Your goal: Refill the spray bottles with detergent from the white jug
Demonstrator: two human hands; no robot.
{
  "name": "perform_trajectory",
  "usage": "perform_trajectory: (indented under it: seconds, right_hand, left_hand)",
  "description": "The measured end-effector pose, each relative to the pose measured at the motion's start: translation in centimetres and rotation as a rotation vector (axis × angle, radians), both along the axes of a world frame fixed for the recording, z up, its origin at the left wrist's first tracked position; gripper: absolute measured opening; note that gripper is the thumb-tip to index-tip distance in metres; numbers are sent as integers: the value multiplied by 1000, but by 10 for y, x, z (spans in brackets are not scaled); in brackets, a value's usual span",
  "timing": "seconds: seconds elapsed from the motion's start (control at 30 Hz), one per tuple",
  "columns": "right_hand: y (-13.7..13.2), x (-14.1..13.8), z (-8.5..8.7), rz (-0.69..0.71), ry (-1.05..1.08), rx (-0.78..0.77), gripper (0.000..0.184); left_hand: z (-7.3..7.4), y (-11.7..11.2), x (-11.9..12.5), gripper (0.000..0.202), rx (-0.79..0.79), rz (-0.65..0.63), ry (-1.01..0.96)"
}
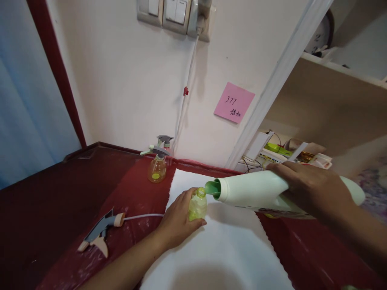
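My left hand [178, 221] grips a small clear plastic bottle [198, 206] standing upright on a white sheet [211, 257], with pale green contents. My right hand [311, 187] holds a large white plastic detergent bottle [250, 191] tilted on its side. Its green spout [213, 188] sits right beside the small bottle's neck. Left of my left hand lies a spray trigger head [101, 231] with a white tube. Further back stands a small amber-tinted bottle [157, 170], with another spray head [160, 147] lying across it.
A dark red table covering [78, 189] lies under the white sheet, its raised edge running along the wall. A wall socket panel [175, 12] with a white cord and a pink sticky note [234, 102] sit above. Papers and cables [281, 151] lie under a shelf at right.
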State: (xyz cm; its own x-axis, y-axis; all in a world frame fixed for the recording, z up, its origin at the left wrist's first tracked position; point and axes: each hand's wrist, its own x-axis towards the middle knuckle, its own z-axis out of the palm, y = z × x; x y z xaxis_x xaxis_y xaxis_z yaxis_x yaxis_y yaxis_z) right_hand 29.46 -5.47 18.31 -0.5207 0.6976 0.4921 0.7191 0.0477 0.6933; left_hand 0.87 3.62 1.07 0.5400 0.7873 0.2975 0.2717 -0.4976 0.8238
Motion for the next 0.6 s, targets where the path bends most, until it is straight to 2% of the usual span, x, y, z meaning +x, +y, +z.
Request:
perform_trajectory:
  seconds: [0.47, 0.6]
  right_hand:
    - [4, -1, 4, 4, -37, 9, 27]
    - [5, 0, 3, -64, 10, -11, 29]
  left_hand:
    - [-2, 0, -1, 76, 13, -4, 15]
    - [-1, -1, -1, 75, 18, -6, 18]
